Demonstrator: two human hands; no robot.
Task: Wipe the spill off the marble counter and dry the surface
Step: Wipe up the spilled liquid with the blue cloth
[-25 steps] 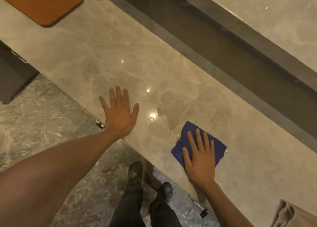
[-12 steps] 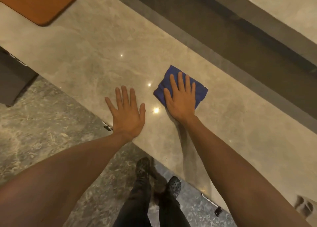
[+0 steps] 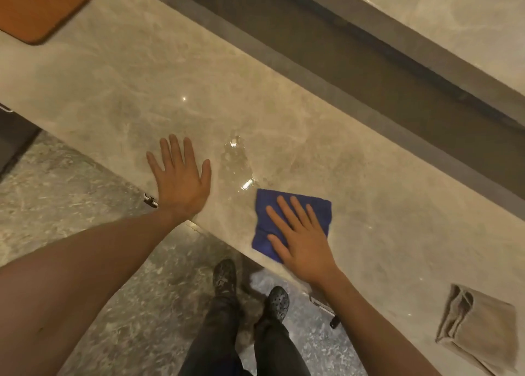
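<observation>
A clear wet spill [image 3: 237, 162] glistens on the beige marble counter [image 3: 159, 85], between my two hands. My left hand [image 3: 180, 179] lies flat on the counter near its front edge, fingers spread, holding nothing. A folded blue cloth [image 3: 318, 208] lies on the counter just right of and nearer than the spill. My right hand [image 3: 301, 239] presses flat on top of the cloth, fingers extended, covering its near half.
A folded beige towel [image 3: 480, 327] lies on the counter at the lower right. An orange-brown board [image 3: 37, 8] sits at the far left. A dark recessed channel [image 3: 355, 71] runs along the counter's back. My legs and shoes [image 3: 224, 279] stand on the stone floor below.
My right hand has slid the blue cloth back toward the front edge and to the right, uncovering the wet patch. My left hand stays planted.
</observation>
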